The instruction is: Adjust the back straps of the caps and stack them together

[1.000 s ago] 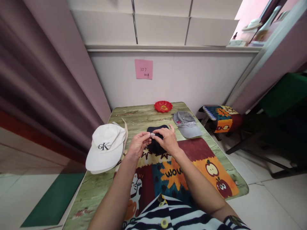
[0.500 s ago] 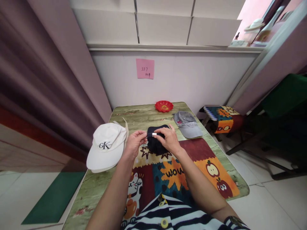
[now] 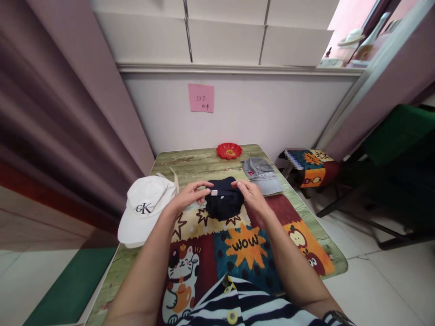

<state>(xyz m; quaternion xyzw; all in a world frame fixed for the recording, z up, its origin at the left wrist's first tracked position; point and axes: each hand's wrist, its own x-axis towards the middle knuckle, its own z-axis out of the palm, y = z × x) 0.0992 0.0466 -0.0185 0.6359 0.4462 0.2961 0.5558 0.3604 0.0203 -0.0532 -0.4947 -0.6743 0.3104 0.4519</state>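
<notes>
A dark navy or black cap (image 3: 224, 207) lies on the patterned mat with its back strap facing me. A small pale metal buckle (image 3: 214, 193) shows on the left part of the strap. My left hand (image 3: 192, 195) grips the cap's left edge, thumb and forefinger beside the buckle. On the opposite side, my right hand (image 3: 252, 195) has its fingertips closed on the cap's right edge. To the left sits a white cap (image 3: 149, 203) with black letters. A grey cap (image 3: 263, 174) rests beyond my right hand.
A red scalloped dish (image 3: 229, 151) stands near the table's back edge. The colourful mat (image 3: 190, 231) covers the front of the wood-patterned table (image 3: 183, 160). A pink note (image 3: 201, 98) is stuck to the wall. At the right are a covered stool (image 3: 311, 174) and dark furniture.
My hands have moved apart, to the cap's two sides. The right fingers have left the strap end, and the buckle now sits by my left hand. The view has shifted slightly.
</notes>
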